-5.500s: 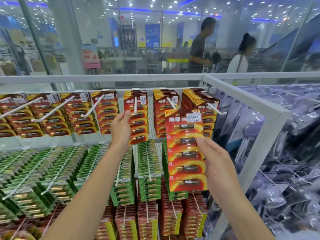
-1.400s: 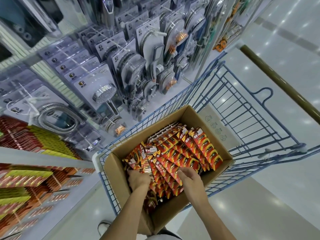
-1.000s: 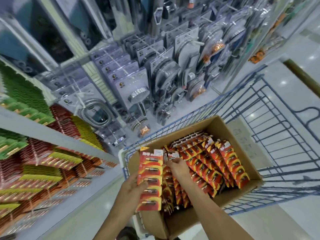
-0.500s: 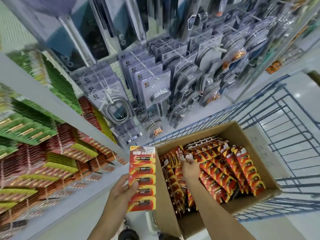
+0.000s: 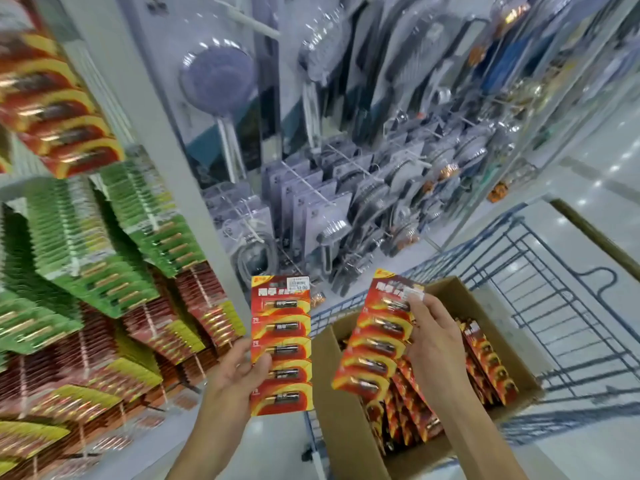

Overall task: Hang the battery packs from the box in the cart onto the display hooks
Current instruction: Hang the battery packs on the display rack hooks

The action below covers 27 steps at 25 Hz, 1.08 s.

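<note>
- While the left hand grips an upright red battery pack by its lower left edge, thumb across the front, that pack stands just left of the cardboard box.
- The right hand pinches a second red pack near its top; it tilts above the box's left part, over the loose packs lying inside.
- The box sits in the blue wire cart at right.
- Green packs crowd the display at left; packaged shower heads hang farther off.
</note>
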Available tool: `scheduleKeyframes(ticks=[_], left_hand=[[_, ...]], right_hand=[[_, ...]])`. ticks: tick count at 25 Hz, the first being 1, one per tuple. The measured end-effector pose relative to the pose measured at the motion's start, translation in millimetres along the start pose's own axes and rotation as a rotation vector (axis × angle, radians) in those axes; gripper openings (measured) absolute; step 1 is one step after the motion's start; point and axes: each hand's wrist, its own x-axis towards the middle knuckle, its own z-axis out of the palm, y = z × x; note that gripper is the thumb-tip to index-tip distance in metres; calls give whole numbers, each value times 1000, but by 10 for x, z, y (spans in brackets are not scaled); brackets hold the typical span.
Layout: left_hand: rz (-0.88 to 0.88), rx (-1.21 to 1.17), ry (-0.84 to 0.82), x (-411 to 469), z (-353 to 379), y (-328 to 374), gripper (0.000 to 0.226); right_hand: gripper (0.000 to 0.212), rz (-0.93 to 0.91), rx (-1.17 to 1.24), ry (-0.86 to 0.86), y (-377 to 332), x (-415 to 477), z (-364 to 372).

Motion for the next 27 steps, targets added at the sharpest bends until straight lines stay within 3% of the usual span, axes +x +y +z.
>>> scheduleKeyframes(ticks=[3, 9, 13, 18, 24, 27], left_hand=[[103, -108, 34, -163, -283, 354, 31], [241, -229, 198, -568, -980, 841, 42], [349, -333, 334, -797, -1406, 1109, 19], [450, -410, 453, -984, -1825, 1431, 10], [627, -317, 445, -1147, -1957, 1893, 29], [754, -283, 472, -1206, -2038, 2148, 23]], right_hand=[[10, 75, 22, -119, -72, -135, 576], [28, 85, -120, -356, -11, -401, 1782], [30, 98, -120, -469, 74, -546, 2407], [29, 97, -98, -533, 86, -691, 2973], [26, -1, -100, -575, -122, -766, 3379], [23, -76, -128, -601, -229, -793, 3457]])
